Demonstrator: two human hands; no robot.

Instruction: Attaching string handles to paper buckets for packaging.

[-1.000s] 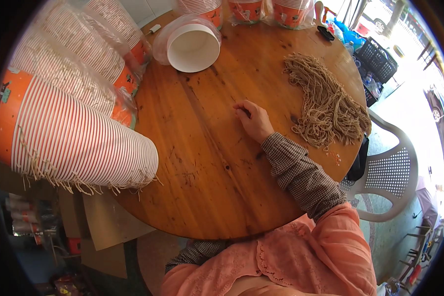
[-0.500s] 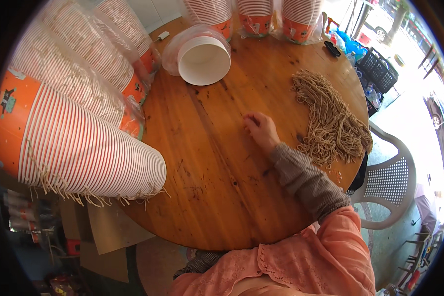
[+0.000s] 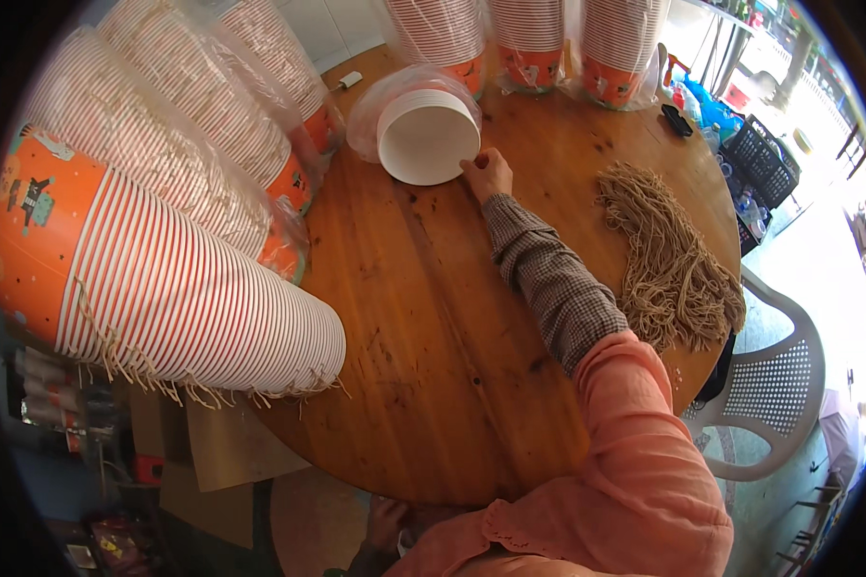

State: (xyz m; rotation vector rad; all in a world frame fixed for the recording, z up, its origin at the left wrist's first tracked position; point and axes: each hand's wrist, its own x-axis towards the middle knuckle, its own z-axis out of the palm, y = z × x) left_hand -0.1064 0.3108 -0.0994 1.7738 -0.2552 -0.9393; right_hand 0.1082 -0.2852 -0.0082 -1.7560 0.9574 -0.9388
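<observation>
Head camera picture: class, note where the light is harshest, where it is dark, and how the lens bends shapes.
Head view: daylight washes out the upper right beyond the round wooden table; the lower left under the cup stacks lies in shadow; the fisheye curves the stacks and leaves a black rim around the picture.

1. Right hand (image 3: 489, 173): bare, with no glove, ring or watch visible.
2. Right forearm sleeve (image 3: 551, 279): close-fitting fabric in a fine brown-and-grey check, ending in a narrow cuff at the wrist.
3. Outer garment (image 3: 635, 462): loose salmon-pink cloth draped over the upper arm and shoulder, covering the checked sleeve from the elbow upward; soft folds run along it.
4. Garment edge (image 3: 510, 529): scalloped hem with a line of small stitched eyelets.
5. Left hand (image 3: 387, 524): bare, seen only in part in shadow.
</observation>
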